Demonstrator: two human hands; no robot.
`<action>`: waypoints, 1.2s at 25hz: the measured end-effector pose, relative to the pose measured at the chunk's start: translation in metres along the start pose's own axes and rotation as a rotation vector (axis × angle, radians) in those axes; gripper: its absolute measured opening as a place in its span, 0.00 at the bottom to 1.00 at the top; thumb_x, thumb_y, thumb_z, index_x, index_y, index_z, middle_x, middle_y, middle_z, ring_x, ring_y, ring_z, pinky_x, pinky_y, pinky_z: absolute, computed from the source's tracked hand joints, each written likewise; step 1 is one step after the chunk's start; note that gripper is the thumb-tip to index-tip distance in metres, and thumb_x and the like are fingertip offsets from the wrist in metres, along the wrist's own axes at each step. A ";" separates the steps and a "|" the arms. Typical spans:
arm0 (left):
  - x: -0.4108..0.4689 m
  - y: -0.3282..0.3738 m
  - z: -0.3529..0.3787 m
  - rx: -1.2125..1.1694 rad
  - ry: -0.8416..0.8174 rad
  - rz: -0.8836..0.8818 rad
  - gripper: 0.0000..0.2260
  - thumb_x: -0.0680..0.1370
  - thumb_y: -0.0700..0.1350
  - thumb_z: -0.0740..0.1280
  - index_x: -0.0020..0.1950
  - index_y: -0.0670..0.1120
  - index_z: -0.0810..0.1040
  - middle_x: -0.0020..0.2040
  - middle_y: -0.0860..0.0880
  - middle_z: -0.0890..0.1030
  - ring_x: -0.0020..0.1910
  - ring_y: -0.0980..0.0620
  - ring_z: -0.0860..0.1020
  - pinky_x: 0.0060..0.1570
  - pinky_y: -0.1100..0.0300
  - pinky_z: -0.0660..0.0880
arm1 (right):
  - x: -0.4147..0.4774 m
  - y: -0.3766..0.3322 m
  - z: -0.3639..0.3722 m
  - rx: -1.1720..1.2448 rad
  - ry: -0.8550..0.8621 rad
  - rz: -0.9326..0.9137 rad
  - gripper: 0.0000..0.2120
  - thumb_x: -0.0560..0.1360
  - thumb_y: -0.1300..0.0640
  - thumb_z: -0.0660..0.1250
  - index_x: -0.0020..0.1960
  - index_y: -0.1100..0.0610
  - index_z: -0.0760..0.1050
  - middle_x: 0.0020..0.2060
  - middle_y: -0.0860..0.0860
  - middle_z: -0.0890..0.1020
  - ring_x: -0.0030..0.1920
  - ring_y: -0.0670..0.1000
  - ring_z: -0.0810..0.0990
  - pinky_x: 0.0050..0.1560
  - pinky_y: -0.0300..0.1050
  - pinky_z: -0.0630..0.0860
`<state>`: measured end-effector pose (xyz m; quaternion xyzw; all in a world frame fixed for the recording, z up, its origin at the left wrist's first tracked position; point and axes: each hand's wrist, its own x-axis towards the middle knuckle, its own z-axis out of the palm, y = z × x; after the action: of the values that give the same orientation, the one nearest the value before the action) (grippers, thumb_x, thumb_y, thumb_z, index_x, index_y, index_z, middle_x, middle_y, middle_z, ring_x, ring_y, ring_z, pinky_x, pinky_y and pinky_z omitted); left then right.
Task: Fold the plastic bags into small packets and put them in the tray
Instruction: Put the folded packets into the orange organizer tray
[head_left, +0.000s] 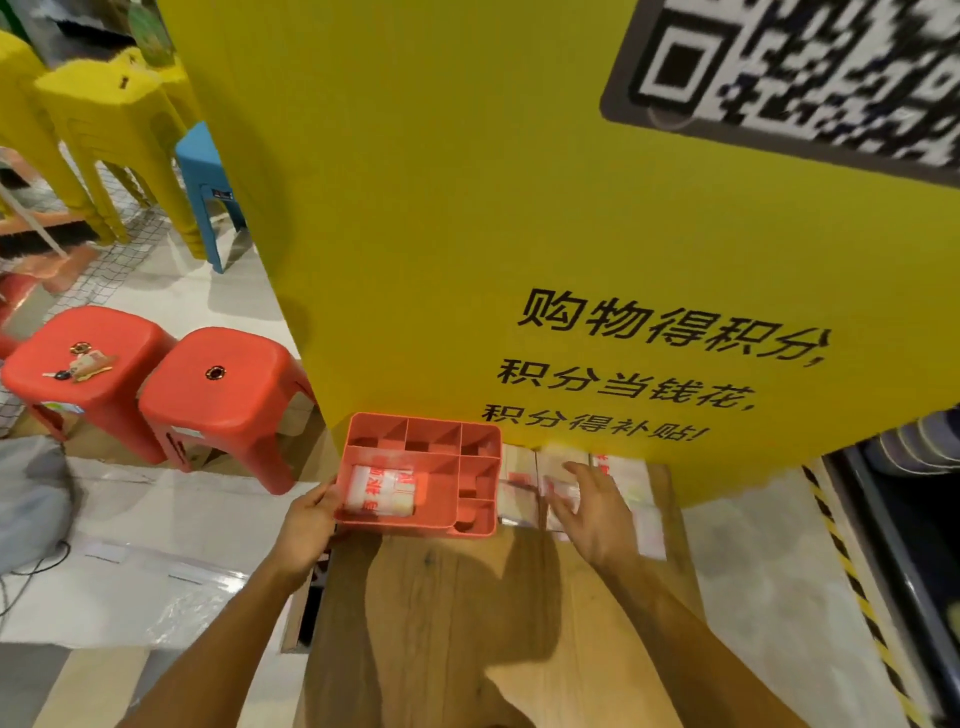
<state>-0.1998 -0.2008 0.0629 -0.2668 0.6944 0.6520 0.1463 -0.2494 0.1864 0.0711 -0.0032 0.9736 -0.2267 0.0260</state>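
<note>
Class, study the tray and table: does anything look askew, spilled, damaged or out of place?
Nothing is spilled or damaged. The only oddities are minor: the tray sits right at the table's left edge, gripped by the left hand, and the folded packet in its large compartment lies slightly tilted. The right hand rests on flat bags beside it.

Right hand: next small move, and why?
Likely pinch one of the flat plastic bags under it and slide it onto the bare table in front to start folding. The right hand lies open, fingers spread, on those bags beside the tray. One folded packet already sits in the tray's large compartment, and the left hand holds the tray's left edge.
</note>
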 end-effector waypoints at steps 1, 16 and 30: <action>-0.002 0.002 0.002 0.006 0.005 0.007 0.15 0.85 0.56 0.60 0.67 0.53 0.80 0.57 0.52 0.85 0.56 0.51 0.83 0.54 0.51 0.82 | -0.003 0.013 0.005 -0.073 -0.036 0.032 0.25 0.78 0.44 0.72 0.70 0.55 0.75 0.64 0.54 0.80 0.64 0.57 0.78 0.61 0.52 0.75; -0.034 0.019 0.136 1.017 0.038 1.152 0.16 0.73 0.40 0.69 0.61 0.46 0.80 0.58 0.48 0.79 0.57 0.50 0.75 0.54 0.53 0.79 | -0.013 0.058 0.033 -0.176 -0.171 -0.116 0.23 0.81 0.47 0.65 0.74 0.52 0.71 0.70 0.51 0.76 0.67 0.55 0.76 0.64 0.50 0.75; -0.001 -0.020 0.273 1.554 -0.305 0.732 0.23 0.81 0.34 0.64 0.76 0.40 0.67 0.75 0.39 0.69 0.72 0.41 0.72 0.74 0.50 0.68 | -0.030 0.076 0.007 0.163 0.062 0.081 0.18 0.86 0.45 0.54 0.67 0.49 0.77 0.55 0.48 0.85 0.54 0.52 0.85 0.48 0.45 0.77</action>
<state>-0.2274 0.0678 0.0172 0.2387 0.9575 0.0284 0.1594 -0.2190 0.2523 0.0323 0.0455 0.9517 -0.3037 0.0051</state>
